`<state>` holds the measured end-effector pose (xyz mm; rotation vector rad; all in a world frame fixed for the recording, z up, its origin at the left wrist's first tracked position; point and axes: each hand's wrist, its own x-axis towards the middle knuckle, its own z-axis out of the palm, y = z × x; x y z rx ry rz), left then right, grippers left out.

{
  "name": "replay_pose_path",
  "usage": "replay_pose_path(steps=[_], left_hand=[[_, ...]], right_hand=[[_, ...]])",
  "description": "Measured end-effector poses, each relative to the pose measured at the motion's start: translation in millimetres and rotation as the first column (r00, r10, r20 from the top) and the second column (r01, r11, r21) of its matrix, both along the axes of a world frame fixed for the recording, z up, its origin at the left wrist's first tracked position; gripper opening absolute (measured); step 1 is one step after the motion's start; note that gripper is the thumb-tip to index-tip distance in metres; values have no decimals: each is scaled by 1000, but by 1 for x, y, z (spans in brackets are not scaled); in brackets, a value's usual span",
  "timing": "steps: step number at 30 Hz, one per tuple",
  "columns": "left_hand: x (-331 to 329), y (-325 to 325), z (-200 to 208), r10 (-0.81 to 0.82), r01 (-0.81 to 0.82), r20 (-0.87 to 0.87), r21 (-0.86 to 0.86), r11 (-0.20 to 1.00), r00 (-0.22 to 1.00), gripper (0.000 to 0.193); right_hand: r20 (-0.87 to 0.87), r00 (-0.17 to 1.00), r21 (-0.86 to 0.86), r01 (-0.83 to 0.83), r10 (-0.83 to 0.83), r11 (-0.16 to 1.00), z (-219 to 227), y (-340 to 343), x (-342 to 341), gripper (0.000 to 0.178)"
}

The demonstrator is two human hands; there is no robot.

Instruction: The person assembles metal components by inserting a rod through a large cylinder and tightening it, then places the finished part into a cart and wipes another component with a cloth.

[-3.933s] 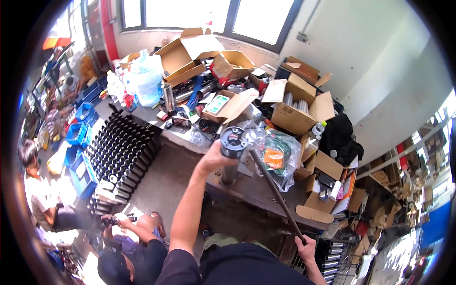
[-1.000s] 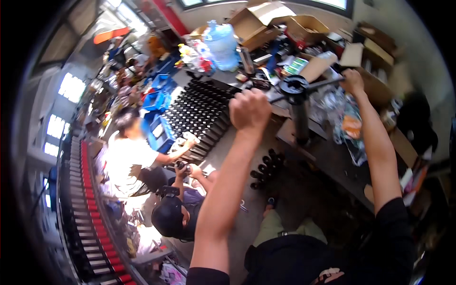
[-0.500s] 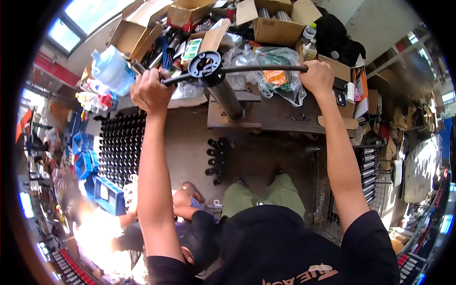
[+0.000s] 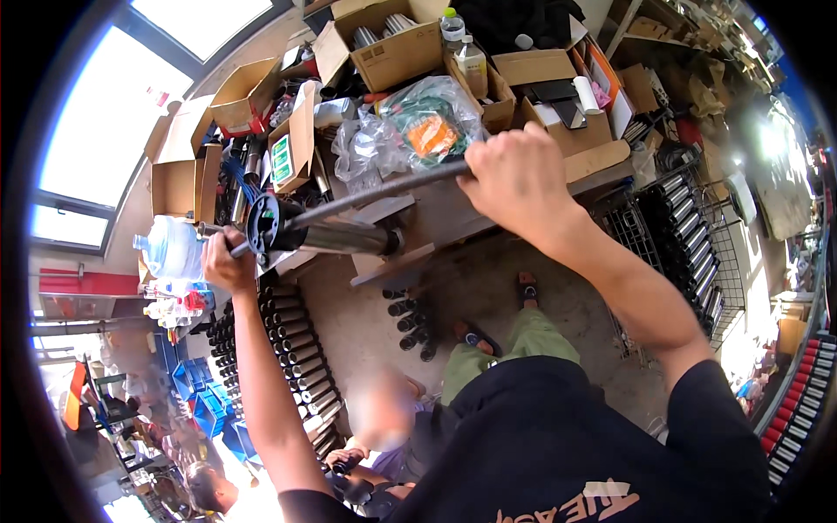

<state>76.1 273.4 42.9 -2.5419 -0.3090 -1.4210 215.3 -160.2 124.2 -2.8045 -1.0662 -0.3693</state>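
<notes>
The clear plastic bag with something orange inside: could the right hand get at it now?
Probably, if it lets go: the right hand grips the dark bar, but the plastic bag looks close by and uncovered.

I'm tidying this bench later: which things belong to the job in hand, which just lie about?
In use:
dark metal rod, gripped by left hand and right hand
metal tube, its black flange crossed by the rod

Apparently just lying about:
blue water jug
clear plastic bag
green-capped plastic bottle

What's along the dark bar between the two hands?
In the head view, the black collar on the metal cylinder, near the left hand; then bare bar to the right hand.
</notes>
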Motion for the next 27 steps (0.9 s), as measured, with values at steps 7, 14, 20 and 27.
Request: replay_pose_path(steps=[7,14,20,27], left_hand=[[21,-29,5,201,-193,182,-61,979,963,26],[6,25,-12,137,-131,239,-41,991,961,37],[16,22,-14,96,-116,346,39,992,933,38],[11,21,1,-86,79,214,42,996,973,27]], right_hand=[[-513,667,-33,-645,541,764,1,-6,83,48],[-949,55,247,-484,311,839,-23,32,96,54],[-770,442,146,-579,459,802,-27,29,88,52],[-242,963,-101,94,-116,990,-33,40,20,30]])
